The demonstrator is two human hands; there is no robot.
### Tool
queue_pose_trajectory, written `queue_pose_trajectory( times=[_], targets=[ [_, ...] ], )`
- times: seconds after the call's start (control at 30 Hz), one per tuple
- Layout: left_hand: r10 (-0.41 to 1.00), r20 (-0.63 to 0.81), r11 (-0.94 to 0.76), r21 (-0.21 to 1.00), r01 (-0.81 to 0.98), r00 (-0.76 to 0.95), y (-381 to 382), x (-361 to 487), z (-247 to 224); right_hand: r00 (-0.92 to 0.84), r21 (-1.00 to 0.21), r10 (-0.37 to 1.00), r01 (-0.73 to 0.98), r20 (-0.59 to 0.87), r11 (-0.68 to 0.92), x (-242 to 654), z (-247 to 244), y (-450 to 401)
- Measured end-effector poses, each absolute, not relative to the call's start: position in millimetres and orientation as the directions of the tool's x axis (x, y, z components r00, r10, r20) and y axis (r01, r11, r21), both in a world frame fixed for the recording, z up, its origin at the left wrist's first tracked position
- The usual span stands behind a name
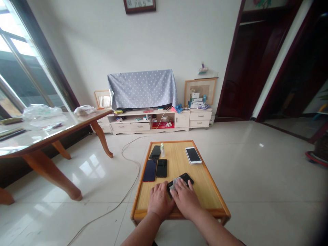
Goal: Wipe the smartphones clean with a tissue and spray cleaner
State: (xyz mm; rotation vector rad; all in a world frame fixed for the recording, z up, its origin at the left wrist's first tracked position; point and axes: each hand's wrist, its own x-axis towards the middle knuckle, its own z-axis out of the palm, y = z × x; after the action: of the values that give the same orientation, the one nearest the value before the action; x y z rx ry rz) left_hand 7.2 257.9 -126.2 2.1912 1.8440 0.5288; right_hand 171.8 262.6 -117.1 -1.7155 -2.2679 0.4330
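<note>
A black smartphone (188, 178) lies slanted on the near part of the small wooden table (176, 157). My left hand (159, 201) is at its left end, with the fingers bent against the edge, holding it on the tabletop. Pressed down on the phone is a crumpled pale grey wipe (175, 183), under the fingers of my right hand (185, 197). Those fingers cover part of both the wipe and the phone. Left of centre lie more phones: a dark one (154, 152), a black one (161, 168) and a dark blue one with a red edge (149, 170).
A small clear bottle (162, 150) stands beside the dark phones. White phones (193, 155) are stacked at the table's far right. A cable (123, 196) runs over the tiled floor. At left is a larger table (77, 124); a low cabinet (181, 121) lines the wall.
</note>
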Motion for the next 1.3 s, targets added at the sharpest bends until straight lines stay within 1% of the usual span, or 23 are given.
queue_pose_trajectory(
  times=[0.07,0.1,0.13,0.27,0.37,0.43,0.53,0.57,0.63,0.73,0.8,0.87,1.0,1.07,1.1,1.23,1.3],
  targets=[
    [0.980,0.121,-0.191,0.396,0.898,0.155,258.4,6.4,-126.9,-0.378,-0.422,0.924,0.830,0.056,0.365,162.3,-117.3,254.5],
    [0.981,0.119,-0.190,0.396,0.899,0.155,258.3,6.3,-126.9,-0.389,-0.428,0.920,0.823,0.055,0.374,161.8,-116.3,254.5],
    [0.981,0.120,-0.188,0.396,0.899,0.152,258.1,6.4,-126.6,-0.364,-0.424,0.930,0.836,0.044,0.347,164.3,-114.9,257.7],
    [0.982,0.128,-0.178,0.405,0.897,0.137,256.9,7.6,-124.6,-0.139,-0.381,0.990,0.915,0.005,0.130,188.9,-109.9,284.5],
    [0.984,0.127,-0.166,0.408,0.898,0.125,256.9,7.8,-123.8,-0.107,-0.370,0.994,0.923,0.007,0.102,189.4,-110.7,288.0],
    [0.984,0.128,-0.169,0.411,0.896,0.127,257.4,7.4,-123.7,-0.192,-0.384,0.981,0.905,0.012,0.181,176.1,-112.7,278.1],
    [0.982,0.122,-0.181,0.425,0.887,0.143,258.1,6.7,-123.6,-0.404,-0.446,0.914,0.811,0.042,0.378,156.0,-114.5,264.5],
    [0.982,0.121,-0.182,0.429,0.885,0.144,258.1,6.7,-123.5,-0.432,-0.457,0.901,0.793,0.045,0.403,154.1,-114.3,264.5],
    [0.982,0.124,-0.180,0.430,0.885,0.140,257.9,7.0,-123.2,-0.390,-0.452,0.921,0.816,0.029,0.360,159.5,-113.2,272.8],
    [0.985,0.122,-0.164,0.424,0.891,0.123,257.4,7.6,-122.8,-0.219,-0.418,0.976,0.885,0.016,0.205,178.5,-112.0,294.3],
    [0.988,0.109,-0.149,0.422,0.894,0.114,257.3,7.7,-122.4,-0.153,-0.406,0.988,0.902,0.021,0.148,184.1,-112.5,301.9],
    [0.989,0.093,-0.140,0.421,0.896,0.111,257.6,7.3,-121.7,-0.162,-0.402,0.987,0.902,0.024,0.158,177.7,-113.6,299.0],
    [0.988,0.070,-0.152,0.422,0.894,0.135,258.2,6.5,-120.2,-0.345,-0.421,0.938,0.847,0.030,0.325,151.2,-114.5,281.1],
    [0.989,0.071,-0.148,0.430,0.891,0.131,258.1,6.6,-120.2,-0.378,-0.428,0.925,0.832,0.032,0.354,149.7,-113.7,281.2],
    [0.989,0.077,-0.144,0.434,0.889,0.123,257.9,6.7,-120.4,-0.357,-0.427,0.934,0.840,0.031,0.335,153.4,-113.3,284.7],
    [0.989,0.106,-0.139,0.436,0.889,0.103,256.9,7.2,-122.6,-0.170,-0.401,0.985,0.900,0.034,0.169,176.7,-113.5,303.9],
    [0.989,0.106,-0.139,0.436,0.889,0.103,257.0,7.1,-123.1,-0.143,-0.392,0.989,0.908,0.041,0.148,177.4,-114.8,304.2]
  ],
)
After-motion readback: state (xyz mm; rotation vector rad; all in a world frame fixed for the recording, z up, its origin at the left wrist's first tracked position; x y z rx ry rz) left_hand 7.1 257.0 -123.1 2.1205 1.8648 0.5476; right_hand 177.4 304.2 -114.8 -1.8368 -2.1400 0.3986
